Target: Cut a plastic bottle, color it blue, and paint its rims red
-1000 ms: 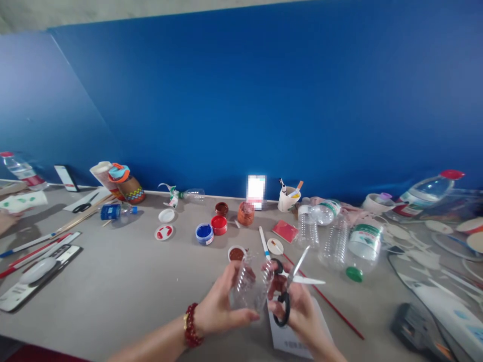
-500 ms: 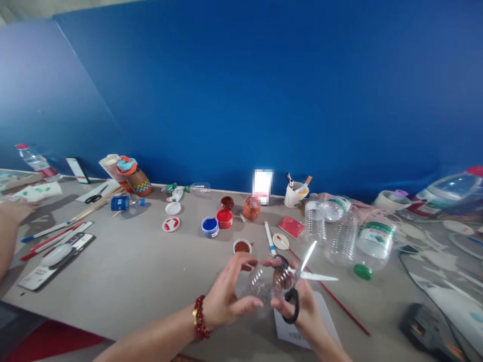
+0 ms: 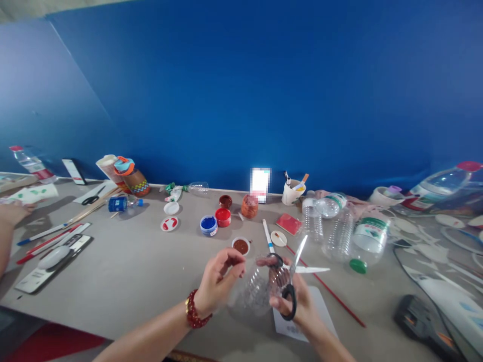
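Screen (image 3: 260,181) pixelated, clear plastic (image 3: 257,290) blurred, co-worker's arm (image 3: 4,239) cut off

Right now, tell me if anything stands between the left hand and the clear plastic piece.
Nothing visible stands between the left hand and the clear plastic piece, though blur hides whether they touch. The scissors, blades spread, are in the right hand, on the piece's other side.

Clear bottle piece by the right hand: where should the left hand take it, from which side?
Probably the ribbed wall at the left end of the clear bottle piece, coming from the left: the left hand is on that side, while the right hand and open scissors crowd the other end. The wall looks thin, so squeeze lightly.
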Demonstrator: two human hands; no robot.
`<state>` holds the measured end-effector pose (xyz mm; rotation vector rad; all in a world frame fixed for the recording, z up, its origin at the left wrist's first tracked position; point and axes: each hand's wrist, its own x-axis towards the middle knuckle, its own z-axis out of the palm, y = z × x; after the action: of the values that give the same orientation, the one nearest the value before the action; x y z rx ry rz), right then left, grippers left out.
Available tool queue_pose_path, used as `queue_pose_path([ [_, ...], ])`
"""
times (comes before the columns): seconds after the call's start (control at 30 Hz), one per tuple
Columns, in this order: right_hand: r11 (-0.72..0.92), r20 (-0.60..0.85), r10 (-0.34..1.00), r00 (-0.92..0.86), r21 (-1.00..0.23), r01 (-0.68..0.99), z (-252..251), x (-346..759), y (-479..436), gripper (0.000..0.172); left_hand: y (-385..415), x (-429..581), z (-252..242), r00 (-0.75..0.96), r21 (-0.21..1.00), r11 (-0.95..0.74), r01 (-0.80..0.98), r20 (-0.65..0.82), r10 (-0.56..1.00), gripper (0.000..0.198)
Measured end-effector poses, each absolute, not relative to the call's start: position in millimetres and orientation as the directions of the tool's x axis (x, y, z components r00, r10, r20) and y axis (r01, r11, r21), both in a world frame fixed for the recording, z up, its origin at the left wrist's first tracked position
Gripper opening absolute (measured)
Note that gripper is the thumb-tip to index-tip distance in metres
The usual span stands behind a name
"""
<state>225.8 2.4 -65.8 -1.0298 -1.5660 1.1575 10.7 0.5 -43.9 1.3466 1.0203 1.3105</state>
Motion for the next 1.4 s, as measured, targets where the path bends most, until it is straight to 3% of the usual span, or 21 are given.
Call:
queue_pose_path([
  [0.33,0.211,0.194,0.952,-0.238,-0.976,0.049,-62,221,4,0.065,9,7,-36,0.087,0.937,-0.105,-0.334,0.142,0.986,0.033],
  [0.47,0.261,0.238,0.947,-0.215,-0.961,0.088,-59,220,4,0.057,3,9,-37,0.248,0.956,-0.262,-0.134,0.288,0.925,0.041],
  [0.63,0.254,0.243,0.955,-0.169,-0.966,0.049,-60,218,1,0.065,-1,13,-40,0.372,0.896,-0.42,0.145,0.344,0.862,0.077],
  [0.77,0.243,0.226,0.954,-0.196,-0.968,0.065,-58,216,-1,0.06,-1,16,-42,0.402,0.858,-0.465,0.218,0.356,0.844,0.071],
  [0.97,0.185,0.181,0.957,-0.228,-0.983,-0.005,-62,223,5,0.056,3,10,-36,0.284,0.917,-0.377,0.134,0.329,0.901,0.053],
  [1.1,0.138,0.155,0.95,-0.271,-0.987,-0.079,-64,228,11,0.052,10,5,-34,0.204,0.963,-0.242,-0.122,0.263,0.943,0.055],
  [1.2,0.127,0.132,0.95,-0.283,-0.991,-0.037,-62,228,13,0.052,11,4,-36,0.223,0.964,-0.133,-0.229,0.185,0.957,0.056],
  [1.3,0.138,0.099,0.951,-0.293,-0.984,0.115,-58,228,12,0.05,10,3,-38,0.178,0.955,-0.296,-0.033,0.297,0.938,0.054],
  [1.4,0.166,0.069,0.955,-0.289,-0.932,0.323,-54,230,14,0.042,10,-1,-37,0.169,0.795,-0.527,0.301,0.499,0.85,0.055],
])
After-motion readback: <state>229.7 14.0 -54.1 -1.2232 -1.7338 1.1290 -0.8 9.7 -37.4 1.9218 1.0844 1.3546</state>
